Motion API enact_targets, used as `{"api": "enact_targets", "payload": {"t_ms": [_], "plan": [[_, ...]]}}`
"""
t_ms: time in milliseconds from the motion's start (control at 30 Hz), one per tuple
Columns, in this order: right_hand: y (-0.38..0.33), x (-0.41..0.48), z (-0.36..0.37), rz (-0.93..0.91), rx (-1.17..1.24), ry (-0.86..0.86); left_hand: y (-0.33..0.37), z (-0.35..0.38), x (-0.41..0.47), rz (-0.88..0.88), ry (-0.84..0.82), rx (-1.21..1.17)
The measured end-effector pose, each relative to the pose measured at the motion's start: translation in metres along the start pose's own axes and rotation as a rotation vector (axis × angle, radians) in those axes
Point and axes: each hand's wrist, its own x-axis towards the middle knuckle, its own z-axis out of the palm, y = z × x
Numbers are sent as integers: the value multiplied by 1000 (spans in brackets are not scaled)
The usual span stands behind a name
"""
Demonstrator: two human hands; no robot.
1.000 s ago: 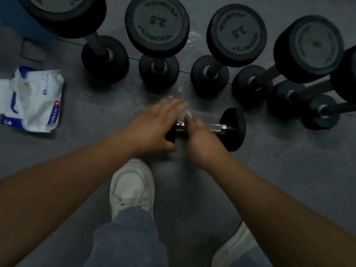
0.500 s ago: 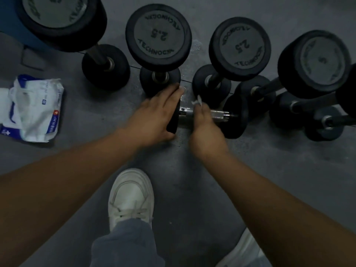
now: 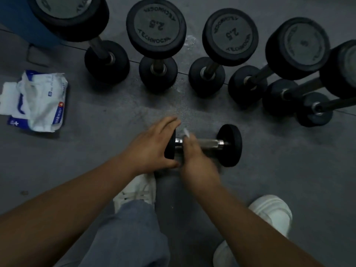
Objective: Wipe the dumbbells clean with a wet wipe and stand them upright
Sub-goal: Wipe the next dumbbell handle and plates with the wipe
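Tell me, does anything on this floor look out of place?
One small dumbbell lies on its side, while the upright dumbbells behind it all stand on end. The wet-wipe pack lies crumpled open on the floor at left.

A small black dumbbell with a chrome handle lies on its side on the grey floor. A white wet wipe is pressed against its handle near the left head. Beyond it, larger black dumbbells stand on end in a row.

The one head-worn camera is looking steeply down at the grey floor; it is hanging near above the lying dumbbell, facing the standing dumbbells beyond.
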Motion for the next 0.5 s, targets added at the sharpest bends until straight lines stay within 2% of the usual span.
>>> {"api": "enact_targets", "payload": {"t_ms": [67,133,167,267,367,500], "plan": [[12,-14,-4,25,-68,25,4,11,-14,25,-21,45],[25,-23,-3,153,33,77,5,23,-27,56,10,57],[21,-30,-2,131,47,29,5,29,-32,83,38,68],[10,-41,-2,-111,227,-53,4,43,-42,127,106,66],[17,-35,-21,-27,369,-36,4,43,-40,113,113,37],[19,-21,-31,-50,180,66,1,33,-28,78,55,2]]}}
